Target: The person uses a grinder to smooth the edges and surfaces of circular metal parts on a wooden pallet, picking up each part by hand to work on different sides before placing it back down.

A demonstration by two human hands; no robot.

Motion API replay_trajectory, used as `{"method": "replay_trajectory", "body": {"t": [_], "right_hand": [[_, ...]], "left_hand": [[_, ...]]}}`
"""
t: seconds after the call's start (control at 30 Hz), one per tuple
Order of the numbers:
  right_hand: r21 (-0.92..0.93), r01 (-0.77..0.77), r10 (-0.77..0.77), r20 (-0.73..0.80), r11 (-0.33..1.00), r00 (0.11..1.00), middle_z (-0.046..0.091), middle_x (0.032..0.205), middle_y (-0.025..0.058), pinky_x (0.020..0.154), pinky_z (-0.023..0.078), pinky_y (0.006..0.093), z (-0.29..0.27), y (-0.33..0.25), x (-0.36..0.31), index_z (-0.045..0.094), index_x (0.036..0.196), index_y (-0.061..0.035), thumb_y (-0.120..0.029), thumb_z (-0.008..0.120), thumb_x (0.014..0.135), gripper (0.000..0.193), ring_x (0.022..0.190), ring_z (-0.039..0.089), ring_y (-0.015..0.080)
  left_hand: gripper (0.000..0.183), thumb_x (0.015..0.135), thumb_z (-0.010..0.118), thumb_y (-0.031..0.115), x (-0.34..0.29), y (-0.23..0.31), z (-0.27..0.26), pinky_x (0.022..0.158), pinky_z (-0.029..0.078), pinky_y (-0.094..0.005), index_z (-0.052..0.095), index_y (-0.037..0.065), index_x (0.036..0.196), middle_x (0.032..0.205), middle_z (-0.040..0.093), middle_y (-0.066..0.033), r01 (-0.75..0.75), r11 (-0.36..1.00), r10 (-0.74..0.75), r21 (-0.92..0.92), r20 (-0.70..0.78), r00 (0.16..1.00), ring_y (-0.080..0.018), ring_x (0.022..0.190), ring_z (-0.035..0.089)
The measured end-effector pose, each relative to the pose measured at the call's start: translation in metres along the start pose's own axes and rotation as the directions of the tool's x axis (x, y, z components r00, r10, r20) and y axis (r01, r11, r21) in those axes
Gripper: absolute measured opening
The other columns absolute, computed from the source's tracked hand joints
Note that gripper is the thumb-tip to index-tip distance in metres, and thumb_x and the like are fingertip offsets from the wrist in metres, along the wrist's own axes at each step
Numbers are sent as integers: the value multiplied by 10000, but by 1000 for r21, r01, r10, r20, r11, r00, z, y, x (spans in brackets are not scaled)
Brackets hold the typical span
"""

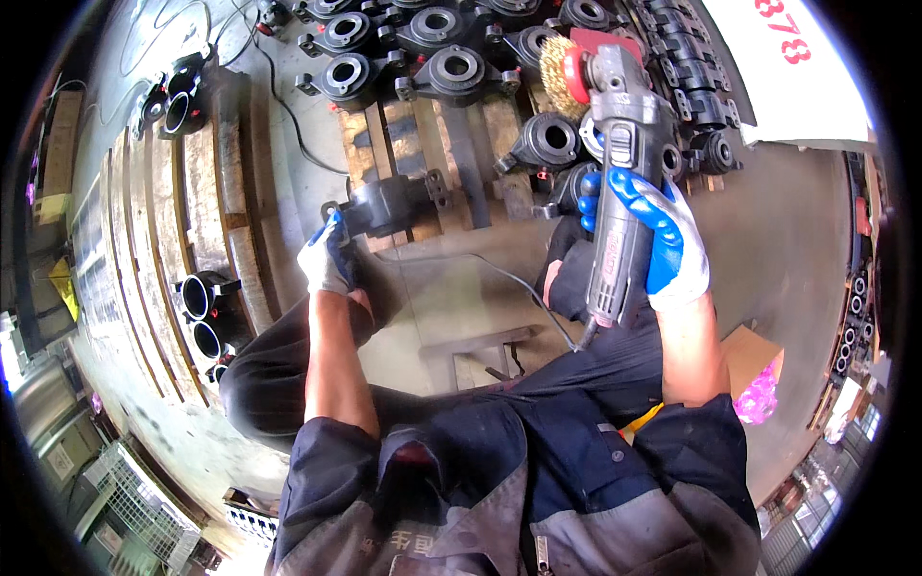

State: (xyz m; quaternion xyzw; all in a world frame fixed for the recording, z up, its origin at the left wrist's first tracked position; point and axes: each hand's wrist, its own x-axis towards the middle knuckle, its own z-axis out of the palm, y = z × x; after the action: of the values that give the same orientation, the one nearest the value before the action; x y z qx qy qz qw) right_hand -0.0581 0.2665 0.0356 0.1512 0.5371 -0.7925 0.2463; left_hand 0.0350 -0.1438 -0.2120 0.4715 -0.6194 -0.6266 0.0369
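My right hand (pixel 675 235), in a blue-and-white glove, is wrapped around the body of a black angle grinder (pixel 619 226). A gold wire cup brush (pixel 557 79) with a red rim sits on the grinder's head, raised at the upper right and apart from the parts. Closed on one lug of a black cast housing (pixel 386 204) is my gloved left hand (pixel 329 257). That housing lies at the near edge of a wooden pallet (pixel 461 144), tipped so that its bore is turned out of sight. Whether the brush is spinning cannot be told.
Several black ring housings (pixel 456 69) crowd the pallet's far side, with more stacked at the right. Another pallet (pixel 173 250) on the left carries several housings (pixel 199 296). The grinder's cord (pixel 499 274) trails across the floor between my legs. A cardboard box (pixel 754 355) stands at the right.
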Motion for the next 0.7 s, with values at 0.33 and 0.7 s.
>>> {"method": "replay_trajectory", "body": {"t": [0.33,0.7], "right_hand": [[-13,14,-14,-16,1000,1000,718,1010,124,791,603,346,2,14,16,627,1241,21,-153,713,935,363,871,717,211],[-74,-45,35,-132,996,991,715,952,100,757,583,328,-15,27,39,648,1220,-25,-165,758,919,349,822,706,197]], "left_hand": [[364,1022,636,430,25,-12,2,677,485,-273,720,79,975,870,654,-17,189,853,-114,-486,182,977,-122,750,589],[345,1069,548,297,61,-52,-8,887,513,-318,562,62,1321,1163,689,-79,350,705,-114,-617,389,914,-224,1029,640]]}}
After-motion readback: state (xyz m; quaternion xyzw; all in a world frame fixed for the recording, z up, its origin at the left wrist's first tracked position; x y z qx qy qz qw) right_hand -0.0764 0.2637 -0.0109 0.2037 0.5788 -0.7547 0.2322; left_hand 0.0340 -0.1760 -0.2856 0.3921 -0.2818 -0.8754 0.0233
